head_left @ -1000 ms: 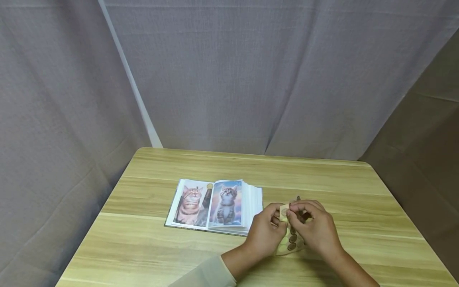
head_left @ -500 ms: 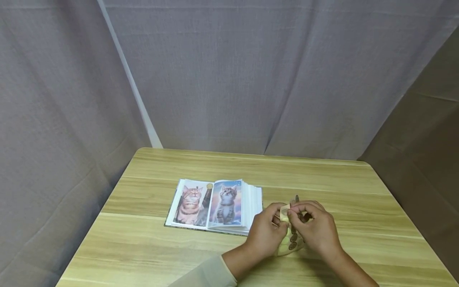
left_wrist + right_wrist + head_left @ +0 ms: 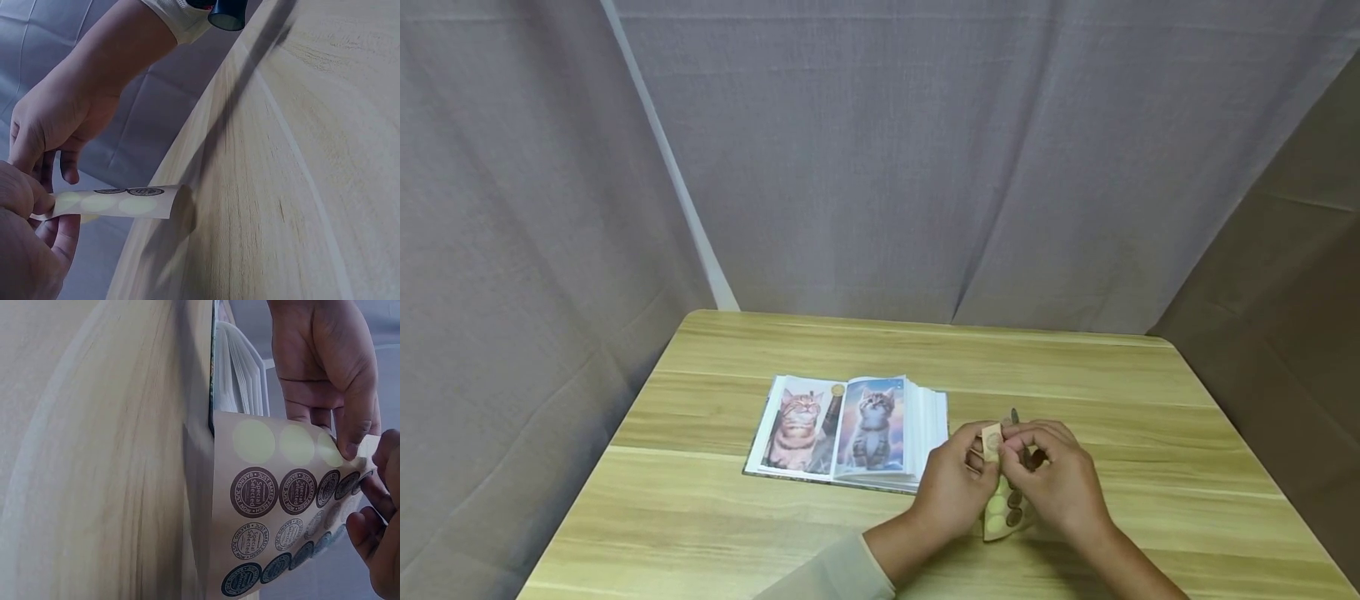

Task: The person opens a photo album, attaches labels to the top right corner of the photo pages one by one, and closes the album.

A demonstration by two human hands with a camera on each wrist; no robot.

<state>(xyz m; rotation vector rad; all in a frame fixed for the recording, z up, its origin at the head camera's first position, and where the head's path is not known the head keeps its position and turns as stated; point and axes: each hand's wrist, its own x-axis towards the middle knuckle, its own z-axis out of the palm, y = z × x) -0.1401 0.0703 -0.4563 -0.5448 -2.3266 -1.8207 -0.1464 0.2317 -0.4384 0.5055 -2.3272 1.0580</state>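
Observation:
A sheet of round stickers [image 3: 253, 515] is held up between both hands over the table. Its rows carry brown, pale and dark green printed circles, plus a column of plain yellow ones. My left hand [image 3: 953, 483] grips the sheet's left edge, thumb over the yellow circles. Beside it, my right hand [image 3: 1060, 479] pinches the sheet near its far end with thumb and forefinger. That end is bent over, showing one round print [image 3: 992, 442] between the hands. The fingertips hide whether a sticker is lifted there. In the left wrist view, the left hand [image 3: 31, 231] holds the curved sheet.
An open photo album [image 3: 917, 479] with kitten pictures lies on the wooden table [image 3: 700, 517], left of the hands. A round gold sticker [image 3: 838, 390] sits on its left page. Grey curtains [image 3: 865, 167] stand behind and beside the table.
The bent end of the sheet has turned more upright between the fingers. Its near end has tilted slightly, showing more yellow circles. My right fingertips have shifted a little left.

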